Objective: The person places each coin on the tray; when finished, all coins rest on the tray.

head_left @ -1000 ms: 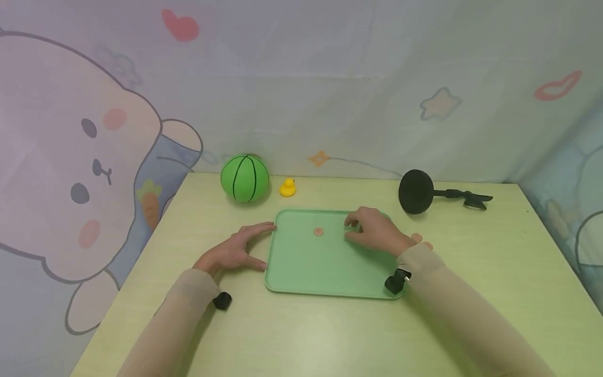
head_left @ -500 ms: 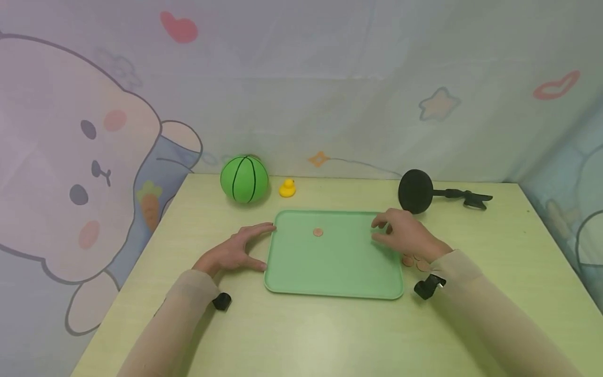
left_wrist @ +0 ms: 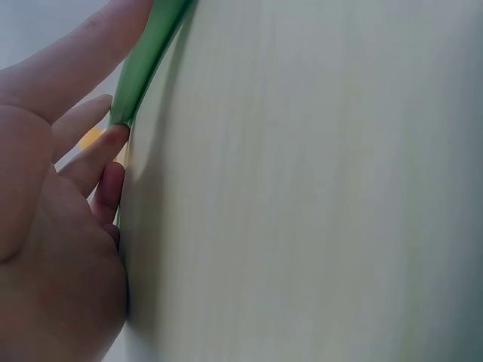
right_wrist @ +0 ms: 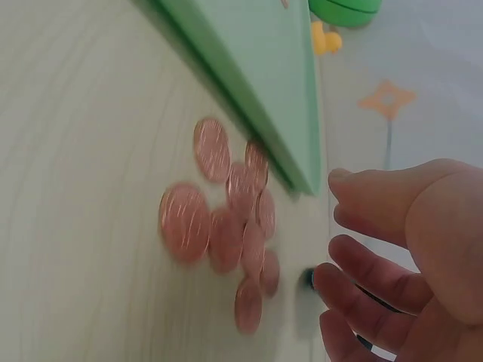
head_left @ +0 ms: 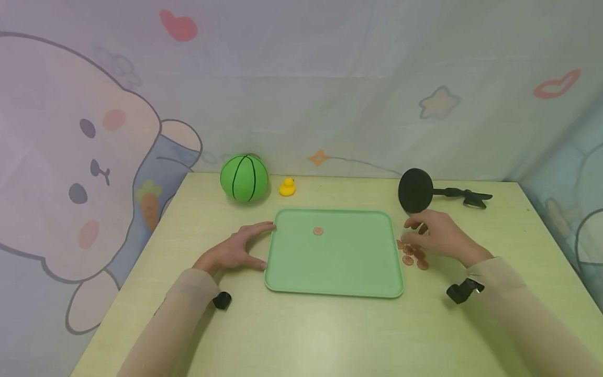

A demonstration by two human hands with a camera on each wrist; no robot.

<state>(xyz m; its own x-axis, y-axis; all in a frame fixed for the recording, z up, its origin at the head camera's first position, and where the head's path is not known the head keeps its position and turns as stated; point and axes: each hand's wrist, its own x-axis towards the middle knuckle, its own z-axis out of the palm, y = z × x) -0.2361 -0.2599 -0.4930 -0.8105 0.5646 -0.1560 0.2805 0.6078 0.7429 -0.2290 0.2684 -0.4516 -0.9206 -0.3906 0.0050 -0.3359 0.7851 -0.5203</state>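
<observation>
A light green tray [head_left: 330, 272] lies on the table with one copper coin [head_left: 318, 231] on it near its far edge. My left hand [head_left: 235, 250] rests flat on the table, fingers [left_wrist: 98, 154] and thumb touching the tray's left rim [left_wrist: 147, 60]. Several copper coins [head_left: 414, 256] lie in a loose pile just right of the tray, also plain in the right wrist view as coins [right_wrist: 226, 222] beside the tray's edge [right_wrist: 256, 83]. My right hand [head_left: 435, 235] hovers over that pile, fingers [right_wrist: 377, 249] loosely bent, holding nothing.
A green ball [head_left: 244, 178] and a small yellow duck [head_left: 287, 187] stand at the table's back, left of centre. A black round-headed object with a clip handle [head_left: 419, 190] lies at the back right. Cartoon-printed fabric walls enclose the table.
My right hand has moved from above the tray rightward, off it, to above the coin pile. The left hand and the coin on the tray have stayed put.
</observation>
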